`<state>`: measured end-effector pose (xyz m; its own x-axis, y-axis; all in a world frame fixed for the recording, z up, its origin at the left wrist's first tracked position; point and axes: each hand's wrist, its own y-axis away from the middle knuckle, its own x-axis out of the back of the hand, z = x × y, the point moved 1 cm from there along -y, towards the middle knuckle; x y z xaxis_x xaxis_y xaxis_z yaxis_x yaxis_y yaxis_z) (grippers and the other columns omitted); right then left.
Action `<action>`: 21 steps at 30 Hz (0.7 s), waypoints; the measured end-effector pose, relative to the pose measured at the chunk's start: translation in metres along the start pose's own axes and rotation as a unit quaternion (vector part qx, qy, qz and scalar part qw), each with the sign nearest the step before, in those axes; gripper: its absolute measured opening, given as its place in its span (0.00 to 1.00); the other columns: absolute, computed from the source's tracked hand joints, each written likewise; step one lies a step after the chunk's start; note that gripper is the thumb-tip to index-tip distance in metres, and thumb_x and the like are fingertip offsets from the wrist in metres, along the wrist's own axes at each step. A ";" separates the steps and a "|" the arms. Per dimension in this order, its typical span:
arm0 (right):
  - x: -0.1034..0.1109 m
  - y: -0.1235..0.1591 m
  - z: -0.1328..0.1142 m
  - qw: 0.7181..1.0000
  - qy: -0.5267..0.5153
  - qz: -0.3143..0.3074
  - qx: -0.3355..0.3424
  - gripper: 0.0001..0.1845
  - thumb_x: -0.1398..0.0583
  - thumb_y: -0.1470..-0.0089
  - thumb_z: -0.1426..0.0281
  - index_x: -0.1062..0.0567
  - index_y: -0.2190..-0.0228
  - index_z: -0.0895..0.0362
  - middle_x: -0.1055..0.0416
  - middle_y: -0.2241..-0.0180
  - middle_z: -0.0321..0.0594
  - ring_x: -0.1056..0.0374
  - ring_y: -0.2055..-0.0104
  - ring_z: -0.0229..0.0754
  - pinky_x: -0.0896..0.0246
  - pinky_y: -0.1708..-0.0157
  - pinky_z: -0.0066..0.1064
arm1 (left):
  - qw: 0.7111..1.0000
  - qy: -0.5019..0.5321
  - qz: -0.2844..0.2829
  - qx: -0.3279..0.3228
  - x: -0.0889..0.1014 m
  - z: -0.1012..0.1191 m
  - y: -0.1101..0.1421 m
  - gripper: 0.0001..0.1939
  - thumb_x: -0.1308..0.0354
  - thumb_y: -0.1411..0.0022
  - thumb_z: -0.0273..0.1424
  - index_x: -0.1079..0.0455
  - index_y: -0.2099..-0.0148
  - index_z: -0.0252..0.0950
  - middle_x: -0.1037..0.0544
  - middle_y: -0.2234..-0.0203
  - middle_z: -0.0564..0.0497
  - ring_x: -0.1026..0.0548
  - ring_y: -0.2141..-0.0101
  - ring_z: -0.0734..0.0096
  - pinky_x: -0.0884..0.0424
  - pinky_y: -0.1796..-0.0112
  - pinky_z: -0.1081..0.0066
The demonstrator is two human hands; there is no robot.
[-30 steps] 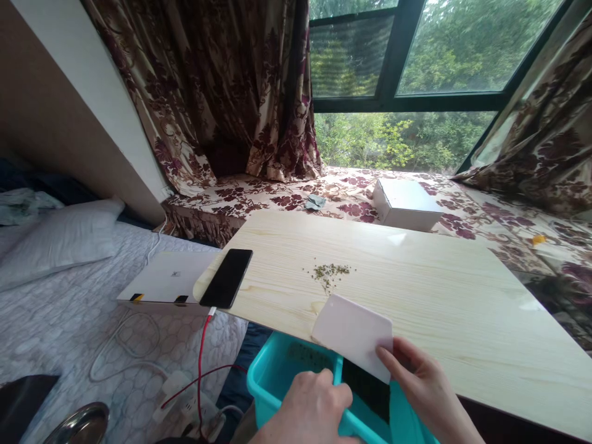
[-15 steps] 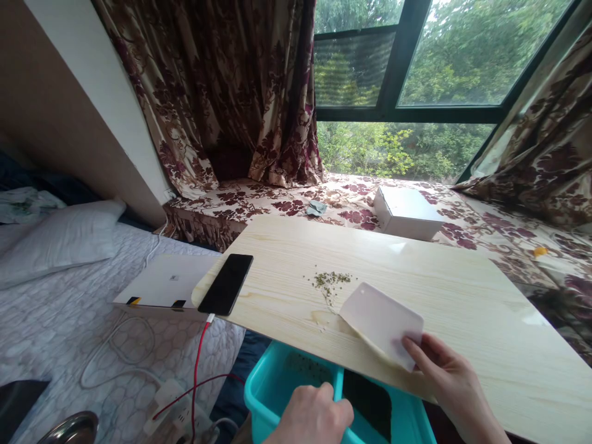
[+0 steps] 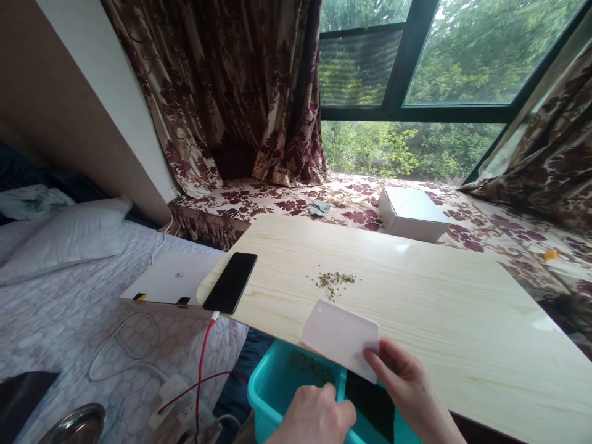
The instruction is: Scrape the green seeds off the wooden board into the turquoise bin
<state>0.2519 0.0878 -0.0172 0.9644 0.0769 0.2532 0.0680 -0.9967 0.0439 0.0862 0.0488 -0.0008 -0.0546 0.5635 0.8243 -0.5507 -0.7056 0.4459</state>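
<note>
My right hand [image 3: 409, 379] pinches one end of a thin white plastic scraper [image 3: 340, 333], whose far edge lies at the table's near edge, above the bin. Just beyond the scraper a scatter of small greenish-brown bits [image 3: 335, 282] lies on the pale wooden tabletop [image 3: 435, 296]. Below the table edge is a turquoise bin [image 3: 266, 382] with a divider. Its left compartment has some small specks inside; dark material [image 3: 370, 401] shows in the right one. My left hand [image 3: 317, 413] is closed on the bin's divider.
A black phone [image 3: 231, 282] with a red cable lies at the table's left end. Beside it, a white box [image 3: 173, 277] and a power strip [image 3: 180, 401] rest on the bed. Another white box [image 3: 411, 213] sits on the window ledge, near a crumpled grey piece [image 3: 319, 208].
My right hand has drawn the scraper left and toward me, from beside the scattered bits to the table edge over the bin. My left hand stays on the divider.
</note>
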 end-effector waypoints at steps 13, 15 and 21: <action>0.058 -0.022 -0.008 0.977 -0.050 0.185 -0.089 0.16 0.32 0.68 0.59 0.21 0.74 0.54 0.20 0.74 0.42 0.25 0.69 0.47 0.30 0.71 0.28 | 0.998 0.011 0.030 0.054 -0.015 -0.027 0.025 0.08 0.45 0.40 0.37 0.28 0.59 0.43 0.26 0.67 0.50 0.25 0.69 0.59 0.31 0.69 0.68; 0.055 -0.025 -0.005 0.979 -0.036 0.185 -0.081 0.16 0.33 0.67 0.59 0.21 0.74 0.55 0.20 0.72 0.42 0.25 0.67 0.48 0.30 0.70 0.29 | 0.997 0.021 0.034 0.067 -0.016 -0.030 0.025 0.08 0.44 0.40 0.36 0.28 0.59 0.44 0.26 0.66 0.50 0.25 0.68 0.59 0.32 0.68 0.69; 0.046 -0.033 0.004 0.989 -0.004 0.134 -0.056 0.18 0.36 0.61 0.56 0.21 0.71 0.56 0.20 0.70 0.44 0.25 0.65 0.51 0.29 0.68 0.32 | 0.994 0.045 0.003 0.100 -0.019 -0.036 0.013 0.09 0.47 0.38 0.34 0.27 0.59 0.44 0.25 0.65 0.49 0.24 0.66 0.58 0.34 0.70 0.70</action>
<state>0.2952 0.1239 -0.0108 0.9459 -0.1909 0.2624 -0.2195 -0.9720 0.0839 0.0497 0.0445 -0.0231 -0.1366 0.5893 0.7963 -0.3743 -0.7749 0.5093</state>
